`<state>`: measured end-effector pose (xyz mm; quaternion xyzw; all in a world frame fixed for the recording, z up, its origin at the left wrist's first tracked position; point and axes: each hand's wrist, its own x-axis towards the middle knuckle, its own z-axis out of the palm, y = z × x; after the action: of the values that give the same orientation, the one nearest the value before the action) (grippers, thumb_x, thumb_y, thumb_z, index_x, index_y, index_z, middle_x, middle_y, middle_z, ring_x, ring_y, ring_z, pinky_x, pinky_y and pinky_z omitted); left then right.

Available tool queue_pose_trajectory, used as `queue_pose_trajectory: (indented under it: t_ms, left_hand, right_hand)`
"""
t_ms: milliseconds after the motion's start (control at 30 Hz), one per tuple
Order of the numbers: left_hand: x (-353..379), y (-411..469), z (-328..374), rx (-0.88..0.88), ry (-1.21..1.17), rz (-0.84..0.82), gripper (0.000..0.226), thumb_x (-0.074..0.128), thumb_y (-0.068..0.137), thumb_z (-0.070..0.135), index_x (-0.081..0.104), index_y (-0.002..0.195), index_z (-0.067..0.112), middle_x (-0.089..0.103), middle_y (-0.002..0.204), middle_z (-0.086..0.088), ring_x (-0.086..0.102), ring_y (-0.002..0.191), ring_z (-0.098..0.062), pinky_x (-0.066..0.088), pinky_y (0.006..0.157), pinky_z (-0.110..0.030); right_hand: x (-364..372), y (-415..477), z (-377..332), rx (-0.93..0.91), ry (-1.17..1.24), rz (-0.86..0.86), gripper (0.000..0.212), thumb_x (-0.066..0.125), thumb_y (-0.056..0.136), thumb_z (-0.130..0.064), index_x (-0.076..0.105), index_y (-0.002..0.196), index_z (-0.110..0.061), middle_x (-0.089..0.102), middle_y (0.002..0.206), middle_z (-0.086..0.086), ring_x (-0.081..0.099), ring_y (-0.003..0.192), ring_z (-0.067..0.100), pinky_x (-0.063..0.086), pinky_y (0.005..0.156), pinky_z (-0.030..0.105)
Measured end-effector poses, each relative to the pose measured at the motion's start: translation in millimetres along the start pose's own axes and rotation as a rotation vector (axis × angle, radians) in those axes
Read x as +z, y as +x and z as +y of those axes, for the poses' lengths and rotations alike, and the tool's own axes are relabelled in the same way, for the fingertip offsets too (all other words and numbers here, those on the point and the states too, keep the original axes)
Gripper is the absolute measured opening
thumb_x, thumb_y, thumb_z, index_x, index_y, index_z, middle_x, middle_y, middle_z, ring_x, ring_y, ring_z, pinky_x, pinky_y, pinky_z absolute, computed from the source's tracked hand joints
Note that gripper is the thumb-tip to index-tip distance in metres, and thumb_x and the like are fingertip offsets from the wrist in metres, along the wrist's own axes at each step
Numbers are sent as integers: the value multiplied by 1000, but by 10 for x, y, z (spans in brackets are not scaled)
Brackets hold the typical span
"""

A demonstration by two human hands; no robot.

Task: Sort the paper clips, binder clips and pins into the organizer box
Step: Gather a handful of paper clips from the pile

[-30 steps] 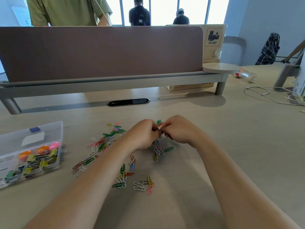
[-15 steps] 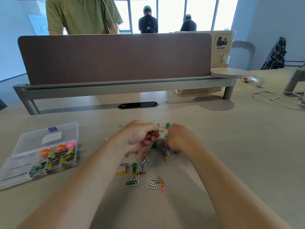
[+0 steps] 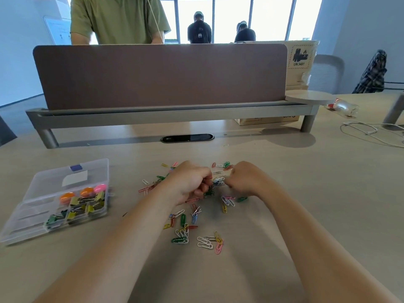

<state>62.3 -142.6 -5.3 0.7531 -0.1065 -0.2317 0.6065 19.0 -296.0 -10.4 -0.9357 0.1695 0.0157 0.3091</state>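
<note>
Gathering small coloured wire paper clips (image 3: 215, 182), the left hand (image 3: 190, 182) and right hand (image 3: 244, 180) each grip clenched on some; tangled clips could spill onto the pale wooden counter (image 3: 306, 193).

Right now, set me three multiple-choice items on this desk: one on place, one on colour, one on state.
1. The clear plastic organizer box lies:
A. left of the hands
B. right of the hands
C. behind the brown divider

2. The round pin heads in the box are:
A. black, white
B. orange, pink
C. all blue

3. The scattered coloured paper clips are:
A. all boxed
B. strung in a chain
C. mostly loose on the desk

Key: 1 A, it sits at the desk's left; 2 B, two orange, one pink; 3 C, they lie spread around the left hand and right hand.
</note>
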Motion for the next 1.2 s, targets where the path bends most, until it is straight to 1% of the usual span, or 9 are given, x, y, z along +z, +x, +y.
queue_pose_trajectory:
  t_ms: [100,200,333,567,667,833,933,1033,1200]
  left_hand:
    - [-12,79,-19,164,472,47,19,50,83,5,54,64,10,42,57,-12,35,52,-21,30,52,-27]
    - [54,118,17,238,791,89,19,50,85,8,56,67,10,44,64,-14,41,58,-26,32,55,-30]
    - [156,181,4,302,1033,148,19,58,93,26,61,106,12,62,106,-6,57,98,-25,47,82,-34]
    - [236,298,-39,302,1172,134,24,58,91,20,67,110,9,67,99,-14,60,83,-26,42,64,-32]
    - [248,333,-46,271,1146,118,17,61,89,24,70,88,10,67,86,-11,63,80,-25,48,64,-33]
    - [224,311,-26,309,1058,119,16,64,88,23,74,86,11,69,88,-10,63,83,-25,50,73,-33]
    - [158,274,8,293,980,91,19,66,88,27,75,82,11,70,80,-9,61,73,-22,44,63,-29]
    - [42,232,17,266,853,58,25,59,91,26,62,69,14,51,63,-11,44,57,-22,28,54,-29]
    - [-181,93,28,40,4,2,14,50,91,5,53,77,5,47,68,-12,42,50,-18,28,41,-20]
  right_hand:
    - [-53,49,35,9,44,70,29,46,90,-15,45,61,-8,47,64,10,46,69,30,27,46,27]
    - [-35,58,30,90,281,92,19,50,86,-14,54,69,-6,53,68,16,46,54,26,28,44,23]
    - [-8,23,7,139,532,56,20,52,83,-16,56,63,-12,53,59,8,38,42,18,24,39,19]
    - [31,36,-2,152,559,81,20,49,81,-19,55,64,-10,54,60,10,39,42,19,26,39,19]
    - [29,33,-4,143,517,88,22,48,83,-20,57,66,-8,55,61,11,41,43,21,28,40,20]
    - [14,29,-1,127,479,97,20,48,84,-20,57,70,-8,57,64,12,43,45,21,30,42,21]
    - [13,19,3,139,506,85,20,48,83,-19,57,69,-9,57,62,10,42,44,21,29,42,21]
    - [3,-11,-15,156,602,51,18,46,81,-15,53,66,-9,55,60,9,37,41,18,25,41,18]
    - [5,-71,-77,188,787,-1,12,45,79,-6,52,69,-6,58,60,13,32,38,14,21,40,16]
